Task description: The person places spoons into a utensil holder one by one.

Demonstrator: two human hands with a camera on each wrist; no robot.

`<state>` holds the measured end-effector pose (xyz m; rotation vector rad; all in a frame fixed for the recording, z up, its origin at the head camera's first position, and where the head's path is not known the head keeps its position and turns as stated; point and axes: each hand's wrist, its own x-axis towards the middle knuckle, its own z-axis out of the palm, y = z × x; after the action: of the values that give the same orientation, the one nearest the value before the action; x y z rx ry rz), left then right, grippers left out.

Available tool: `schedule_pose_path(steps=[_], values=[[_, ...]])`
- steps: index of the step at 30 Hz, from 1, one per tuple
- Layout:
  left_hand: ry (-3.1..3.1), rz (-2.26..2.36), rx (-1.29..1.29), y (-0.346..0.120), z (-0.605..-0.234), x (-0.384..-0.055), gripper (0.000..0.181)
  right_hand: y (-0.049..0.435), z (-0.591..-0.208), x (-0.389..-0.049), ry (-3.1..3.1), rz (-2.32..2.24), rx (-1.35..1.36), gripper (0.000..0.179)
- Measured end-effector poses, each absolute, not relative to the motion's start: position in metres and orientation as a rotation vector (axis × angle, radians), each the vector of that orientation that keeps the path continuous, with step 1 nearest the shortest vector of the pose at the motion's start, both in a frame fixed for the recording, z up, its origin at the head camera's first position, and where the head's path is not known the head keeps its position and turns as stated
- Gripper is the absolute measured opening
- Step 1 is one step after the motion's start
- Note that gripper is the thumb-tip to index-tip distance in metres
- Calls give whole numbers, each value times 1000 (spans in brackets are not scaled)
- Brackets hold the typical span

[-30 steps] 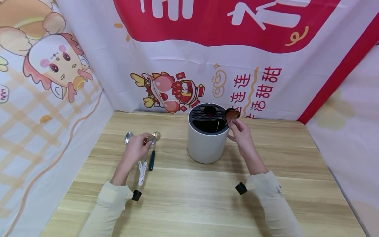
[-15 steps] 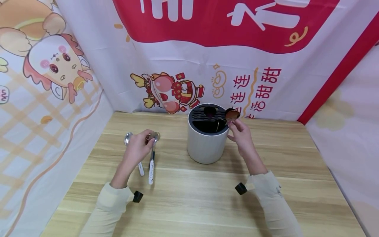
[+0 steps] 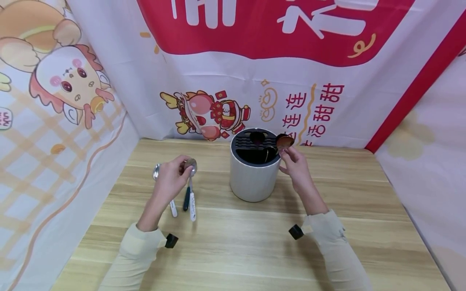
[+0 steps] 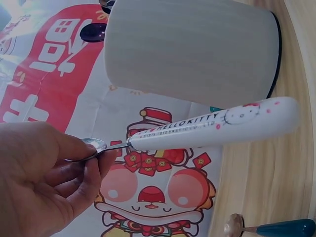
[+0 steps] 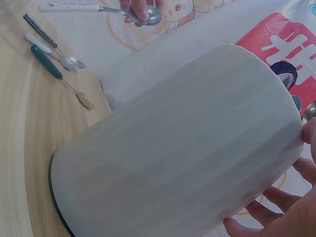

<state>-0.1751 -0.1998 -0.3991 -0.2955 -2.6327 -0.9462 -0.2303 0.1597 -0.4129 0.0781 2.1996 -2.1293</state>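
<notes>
My left hand [image 3: 171, 176] pinches a spoon [image 4: 215, 121] by its bowl, thumb against fingers. The spoon's white handle with a cartoon cat print points away from the hand, raised over the table. A ribbed white utensil holder [image 3: 252, 182] with a dark slotted top stands upright at the middle back. On its right side, my right hand [image 5: 291, 202] holds it, fingers spread on the outer wall and thumb up at the rim. A copper-coloured spoon bowl [image 3: 285, 140] sticks out of the top just above that thumb. A dark purple round utensil head [image 3: 257, 137] also shows there.
On the table at left lie a teal-handled spoon [image 5: 47, 61], a white-handled spoon [image 5: 38, 43] and a thin dark-handled utensil [image 5: 40, 30]. A printed cloth [image 3: 204, 68] hangs behind the table's back edge. Another printed cloth [image 3: 36, 161] lines the left side.
The spoon in my left hand has swung, its white handle moving rightward across the teal-handled spoon. My right hand stays at the utensil holder.
</notes>
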Motion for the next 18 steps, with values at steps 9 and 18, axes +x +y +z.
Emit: schedule_pose_path(steps=[9,18], values=[[-2546,-969,-309,-190,-385,-172,21,160,-410,-228,2204,-2119,49,47],[-2447,-1041,-324,-179,-372,-171,21,161,-411,-227,2203,-2118,35,46]])
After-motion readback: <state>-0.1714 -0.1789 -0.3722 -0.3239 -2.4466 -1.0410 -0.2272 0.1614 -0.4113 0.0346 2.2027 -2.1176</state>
